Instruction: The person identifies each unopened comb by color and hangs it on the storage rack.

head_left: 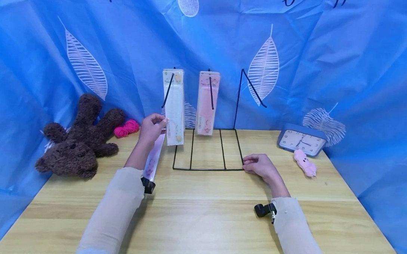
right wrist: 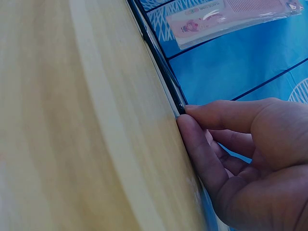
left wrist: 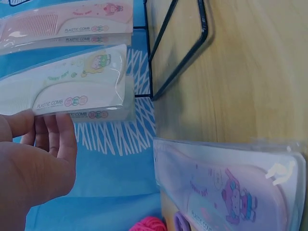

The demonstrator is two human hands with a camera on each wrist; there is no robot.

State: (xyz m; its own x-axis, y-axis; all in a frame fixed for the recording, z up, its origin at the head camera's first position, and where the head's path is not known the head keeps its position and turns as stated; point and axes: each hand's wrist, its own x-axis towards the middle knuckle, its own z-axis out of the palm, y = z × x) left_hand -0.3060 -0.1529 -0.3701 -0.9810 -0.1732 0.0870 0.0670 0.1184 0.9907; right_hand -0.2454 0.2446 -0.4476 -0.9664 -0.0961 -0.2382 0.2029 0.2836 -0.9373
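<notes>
A black wire rack [head_left: 205, 168] stands on the wooden table [head_left: 200, 216]. A white comb packet [head_left: 174, 103] hangs on its left hook and a pink comb packet [head_left: 207, 101] on the middle hook. The right hook [head_left: 253, 89] is bare. My left hand [head_left: 162, 122] pinches the white packet's [left wrist: 72, 86] lower edge, fingers [left wrist: 53, 132] behind it. A purple comb packet [head_left: 154, 155] leans under my left wrist; I cannot tell if the hand holds it. My right hand [head_left: 246, 164] grips the rack's front right corner, thumb and forefinger on the wire [right wrist: 159, 57].
A brown plush bear [head_left: 76, 141] and a pink yarn ball [head_left: 126, 128] lie at the left. A blue clock [head_left: 302, 141] and a small pink plush toy [head_left: 304, 163] sit at the right. Blue leaf-print cloth [head_left: 327, 53] walls the table in.
</notes>
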